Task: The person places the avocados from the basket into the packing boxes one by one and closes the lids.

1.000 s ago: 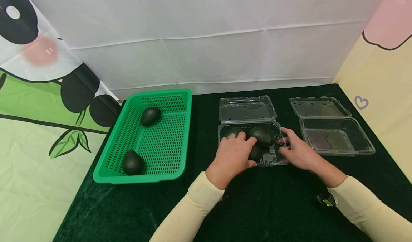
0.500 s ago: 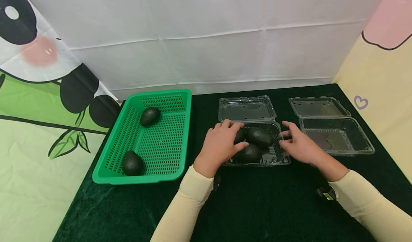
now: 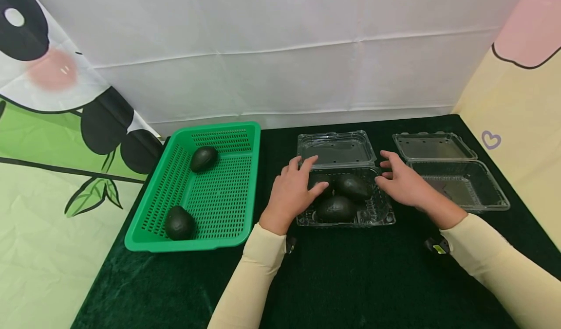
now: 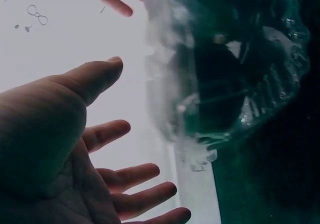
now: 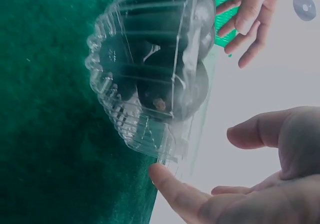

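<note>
Hands have drawn back from the fruit since a second ago. In the head view the left hand [image 3: 292,188], then laid over the dark green avocados [image 3: 336,208] inside the clear plastic clamshell box [image 3: 377,214], now sits at the box's left rim with fingers straight and spread, reaching toward the hinge and the open lid [image 3: 335,149], and it holds nothing. The right hand [image 3: 405,183] has lifted from the box's right edge to hover at the far right corner, fingers loosely extended and also empty. Three avocados lie uncovered in the box tray, which rests on the dark green cloth [image 3: 350,280] between a green perforated plastic basket [image 3: 245,183] and a second, empty clear clamshell box [image 3: 456,185]. Two more avocados [image 3: 178,222] lie in the basket.

From the left wrist, the left hand [image 4: 75,149] shows an open palm with fingers fanned, apart from the blurred box [image 4: 230,84]; whether any fingertip touches the plastic cannot be told.

From the right wrist, the box [image 5: 150,74] appears from its side, with avocados [image 5: 170,89] pressed close together behind the ribbed wall, a detail the head view lacks. The right hand [image 5: 250,184] is spread, one fingertip just beside the box's corner, and the left hand's fingers [image 5: 247,19] show beyond.
</note>
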{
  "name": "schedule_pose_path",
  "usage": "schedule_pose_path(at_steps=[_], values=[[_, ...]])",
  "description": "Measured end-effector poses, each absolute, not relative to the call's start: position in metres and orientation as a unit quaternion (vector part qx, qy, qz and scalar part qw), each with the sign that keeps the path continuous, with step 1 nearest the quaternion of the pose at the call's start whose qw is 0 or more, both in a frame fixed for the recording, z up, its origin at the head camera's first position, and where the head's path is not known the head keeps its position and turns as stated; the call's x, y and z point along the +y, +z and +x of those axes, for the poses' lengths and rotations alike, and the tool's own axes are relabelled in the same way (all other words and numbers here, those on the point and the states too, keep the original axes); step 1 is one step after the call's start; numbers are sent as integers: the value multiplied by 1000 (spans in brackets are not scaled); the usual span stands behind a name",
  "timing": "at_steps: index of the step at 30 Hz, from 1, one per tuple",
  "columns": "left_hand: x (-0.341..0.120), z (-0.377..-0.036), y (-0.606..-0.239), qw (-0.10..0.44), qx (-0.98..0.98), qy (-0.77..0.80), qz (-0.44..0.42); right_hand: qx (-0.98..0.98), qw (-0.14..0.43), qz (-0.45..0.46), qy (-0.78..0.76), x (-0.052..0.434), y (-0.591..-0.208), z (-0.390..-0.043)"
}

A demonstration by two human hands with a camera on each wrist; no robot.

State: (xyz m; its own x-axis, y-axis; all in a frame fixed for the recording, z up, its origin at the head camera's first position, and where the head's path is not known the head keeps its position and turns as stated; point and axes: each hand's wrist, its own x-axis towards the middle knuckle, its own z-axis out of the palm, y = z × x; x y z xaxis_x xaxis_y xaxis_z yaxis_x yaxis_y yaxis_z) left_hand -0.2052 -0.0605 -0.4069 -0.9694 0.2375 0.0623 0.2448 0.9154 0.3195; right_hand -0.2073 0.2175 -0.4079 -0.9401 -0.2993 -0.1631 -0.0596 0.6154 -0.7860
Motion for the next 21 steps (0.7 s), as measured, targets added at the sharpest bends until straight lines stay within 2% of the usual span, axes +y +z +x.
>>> schedule_pose_path(at_steps=[14, 21], values=[[-64, -223, -429, -42, -980, -178, -84, 903, 173, -88, -384, 216, -400, -242], [-62, -231, -433, -55, -978, -192, -66, 895, 207, -80, -387, 216, -398, -254]])
